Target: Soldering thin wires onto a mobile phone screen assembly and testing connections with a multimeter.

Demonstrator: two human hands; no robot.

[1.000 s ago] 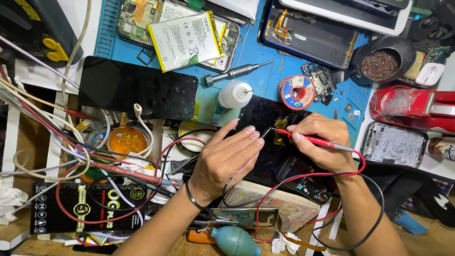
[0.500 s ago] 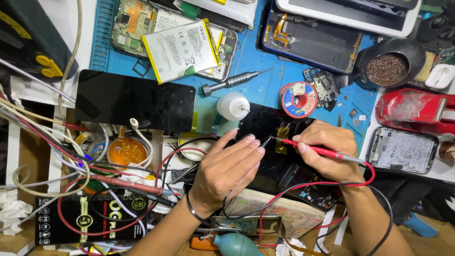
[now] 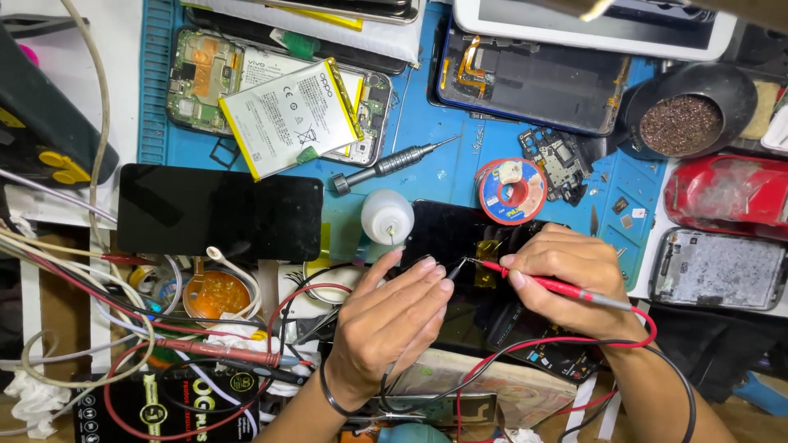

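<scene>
Your right hand (image 3: 570,275) pinches the red multimeter probe (image 3: 552,284) and your left hand (image 3: 390,320) grips a black probe (image 3: 454,269), both tips meeting over the opened dark phone (image 3: 460,271) lying on the blue repair mat (image 3: 443,168), just below the solder-wire spool (image 3: 512,190).

Bright, even overhead light; sharp focus around the blue mat (image 3: 443,123). Soft glare on the black screen (image 3: 217,212) left of it; short shadows, slight edge distortion.
</scene>
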